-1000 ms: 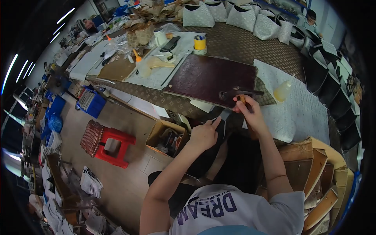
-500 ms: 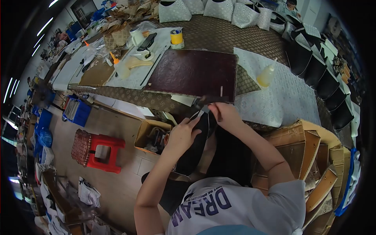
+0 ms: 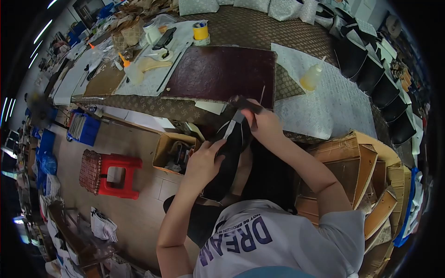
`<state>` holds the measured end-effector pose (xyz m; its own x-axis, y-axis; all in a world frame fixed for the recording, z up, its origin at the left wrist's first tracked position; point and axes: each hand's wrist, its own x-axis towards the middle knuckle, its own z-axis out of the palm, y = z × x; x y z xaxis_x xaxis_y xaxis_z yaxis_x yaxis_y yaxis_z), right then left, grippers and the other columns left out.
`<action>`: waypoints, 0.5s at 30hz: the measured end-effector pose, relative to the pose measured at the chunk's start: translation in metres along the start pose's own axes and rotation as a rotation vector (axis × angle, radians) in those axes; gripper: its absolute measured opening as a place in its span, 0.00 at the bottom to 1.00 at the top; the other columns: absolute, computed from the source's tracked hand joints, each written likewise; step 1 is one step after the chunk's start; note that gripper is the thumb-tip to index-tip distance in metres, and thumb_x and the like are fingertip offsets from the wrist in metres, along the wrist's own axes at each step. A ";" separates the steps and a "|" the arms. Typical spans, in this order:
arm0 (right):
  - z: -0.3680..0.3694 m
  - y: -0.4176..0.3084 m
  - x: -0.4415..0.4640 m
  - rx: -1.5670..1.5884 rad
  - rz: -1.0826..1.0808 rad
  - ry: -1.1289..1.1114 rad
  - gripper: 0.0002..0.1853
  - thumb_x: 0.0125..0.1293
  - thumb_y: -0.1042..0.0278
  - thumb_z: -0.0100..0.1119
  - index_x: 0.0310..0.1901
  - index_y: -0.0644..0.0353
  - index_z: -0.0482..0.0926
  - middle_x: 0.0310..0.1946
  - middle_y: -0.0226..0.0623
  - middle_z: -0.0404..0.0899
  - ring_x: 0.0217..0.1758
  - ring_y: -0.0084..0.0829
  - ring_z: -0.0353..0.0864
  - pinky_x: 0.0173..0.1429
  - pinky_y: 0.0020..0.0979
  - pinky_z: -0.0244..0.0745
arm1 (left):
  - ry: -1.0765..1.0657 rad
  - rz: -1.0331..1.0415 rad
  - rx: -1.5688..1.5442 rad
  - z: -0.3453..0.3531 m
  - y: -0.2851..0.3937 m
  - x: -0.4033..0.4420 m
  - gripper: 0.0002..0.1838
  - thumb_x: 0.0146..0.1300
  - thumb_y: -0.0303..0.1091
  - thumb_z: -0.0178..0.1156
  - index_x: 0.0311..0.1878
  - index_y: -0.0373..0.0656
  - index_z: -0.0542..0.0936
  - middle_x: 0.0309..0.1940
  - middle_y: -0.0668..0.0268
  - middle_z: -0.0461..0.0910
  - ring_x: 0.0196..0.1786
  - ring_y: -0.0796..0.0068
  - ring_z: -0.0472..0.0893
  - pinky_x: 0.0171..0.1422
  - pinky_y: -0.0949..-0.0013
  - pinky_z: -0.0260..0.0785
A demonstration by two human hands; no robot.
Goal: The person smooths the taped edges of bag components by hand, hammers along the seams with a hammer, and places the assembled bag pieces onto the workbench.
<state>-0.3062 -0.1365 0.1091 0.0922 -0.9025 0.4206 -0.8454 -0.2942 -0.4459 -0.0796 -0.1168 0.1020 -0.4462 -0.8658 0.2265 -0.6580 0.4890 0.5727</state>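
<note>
My right hand (image 3: 266, 124) is closed round a dark tool (image 3: 245, 104) that looks like a hammer; its head lies above the far end of a black piece (image 3: 229, 157). That piece rests over my lap at the table's near edge, with a narrow pale strip (image 3: 230, 128) along its upper part. On the left side of the piece is my left hand (image 3: 202, 162), its index finger along the edge and its thumb apart; the other fingers are partly hidden. Beyond both hands, a dark red board (image 3: 222, 72) lies on the patterned table (image 3: 250, 30).
A bottle of yellowish liquid (image 3: 310, 78) stands right of the board, a yellow container (image 3: 200, 32) behind it. An open carton (image 3: 160, 150) and a red stool (image 3: 121, 176) are at left. Cardboard (image 3: 345, 160) is at right; black bags (image 3: 371, 74) stand along the far right.
The tool and my right hand have moved left from over the board to the black piece, and the tool has turned. My left hand has shifted left and down in view. The camera view has shifted too.
</note>
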 end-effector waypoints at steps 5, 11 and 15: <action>-0.005 -0.010 -0.003 0.013 0.024 -0.268 0.15 0.70 0.56 0.59 0.51 0.55 0.79 0.37 0.46 0.84 0.35 0.49 0.85 0.37 0.46 0.80 | -0.011 -0.029 -0.092 0.000 -0.003 -0.009 0.15 0.55 0.27 0.70 0.48 0.43 0.84 0.37 0.57 0.81 0.38 0.55 0.83 0.42 0.58 0.76; 0.013 -0.007 -0.023 0.080 -0.160 -0.207 0.14 0.71 0.57 0.57 0.52 0.56 0.76 0.34 0.46 0.83 0.34 0.48 0.85 0.35 0.45 0.80 | 0.118 -0.095 -0.165 0.012 -0.009 -0.017 0.11 0.53 0.28 0.72 0.41 0.42 0.85 0.32 0.59 0.81 0.33 0.59 0.83 0.39 0.62 0.76; 0.003 -0.010 -0.005 0.060 -0.043 -0.108 0.15 0.71 0.57 0.56 0.53 0.55 0.76 0.39 0.48 0.83 0.35 0.48 0.85 0.35 0.44 0.79 | 0.157 -0.116 -0.106 0.016 -0.007 -0.023 0.11 0.54 0.32 0.73 0.40 0.42 0.86 0.31 0.61 0.80 0.33 0.60 0.83 0.39 0.62 0.76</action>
<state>-0.2971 -0.1304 0.1093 0.1863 -0.9163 0.3544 -0.8070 -0.3485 -0.4768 -0.0740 -0.0986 0.0798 -0.2654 -0.9257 0.2695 -0.6280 0.3781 0.6801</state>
